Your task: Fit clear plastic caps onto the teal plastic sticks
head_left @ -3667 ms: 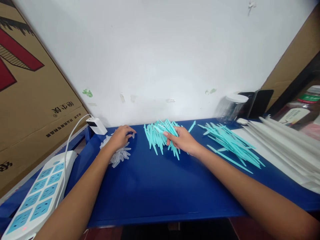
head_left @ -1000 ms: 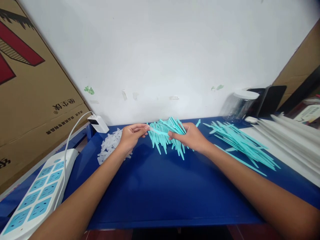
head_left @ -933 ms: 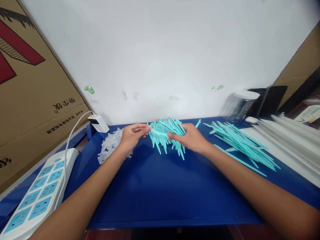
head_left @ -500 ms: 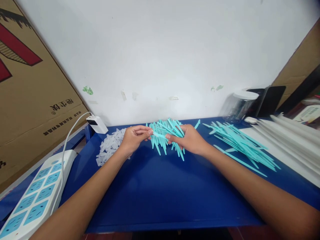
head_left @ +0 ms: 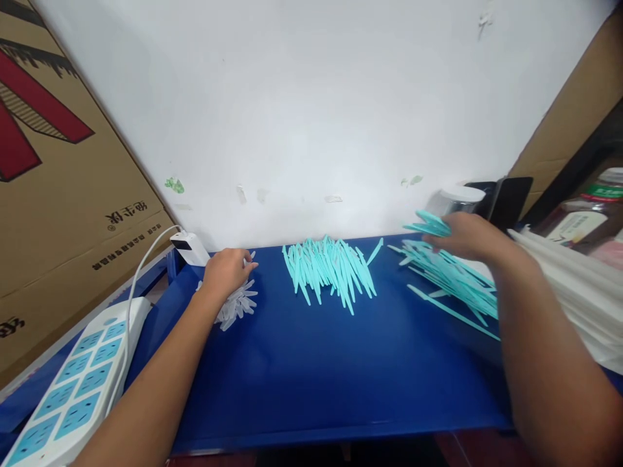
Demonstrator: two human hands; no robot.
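My left hand [head_left: 228,274] is closed in a pinch over a pile of small translucent plastic caps [head_left: 237,306]. A pale piece shows at its fingertips, apparently one of the caps. My right hand [head_left: 462,235] grips several slim turquoise plastic sticks [head_left: 429,224], shaped like eyebrow razors, above the right-hand heap of long turquoise sticks [head_left: 452,282]. Between the hands, a wide fanned pile of turquoise sticks [head_left: 331,269] lies near the wall. My left hand and wrist hide part of the cap pile.
The blue table [head_left: 311,383] meets a white wall [head_left: 302,117]. At left are a power strip [head_left: 73,389], a white charger [head_left: 189,248] with a cable, and a large carton [head_left: 63,214]. A lidded jar [head_left: 460,198], white sheets [head_left: 574,292] and a bottle [head_left: 579,217] stand at right.
My hands have parted from a turquoise stick held between them over the middle pile. The left has moved left to the caps; the right has swung right, carrying turquoise sticks.
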